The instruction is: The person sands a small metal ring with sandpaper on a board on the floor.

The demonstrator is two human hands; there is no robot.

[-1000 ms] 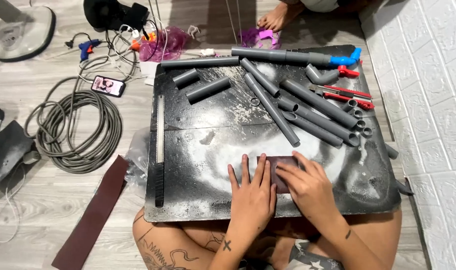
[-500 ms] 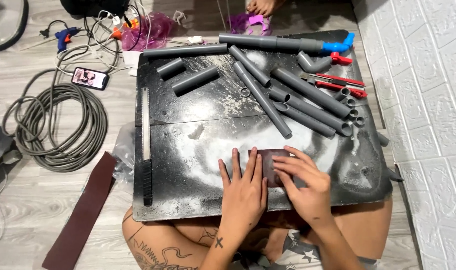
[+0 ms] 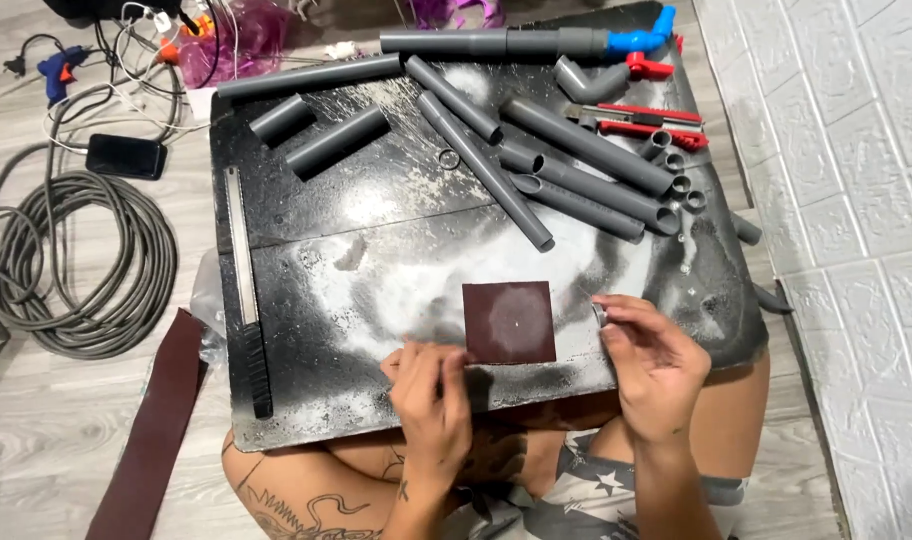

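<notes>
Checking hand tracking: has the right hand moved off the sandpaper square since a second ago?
Yes. The right hand has slid right, off the sandpaper square, which lies uncovered on the black board. It pinches something small.

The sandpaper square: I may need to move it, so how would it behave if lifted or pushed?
The sandpaper square lies flat and thin on the dusty board, so it is probably light and bendy. Pushed, it would likely slide, not roll.

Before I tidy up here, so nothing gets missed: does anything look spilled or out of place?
Yes. White dust is spread across the dark board, thickest around the brown sandpaper square. A small grey ring lies loose among the grey pipes. One pipe stub overhangs the board's right edge.
</notes>
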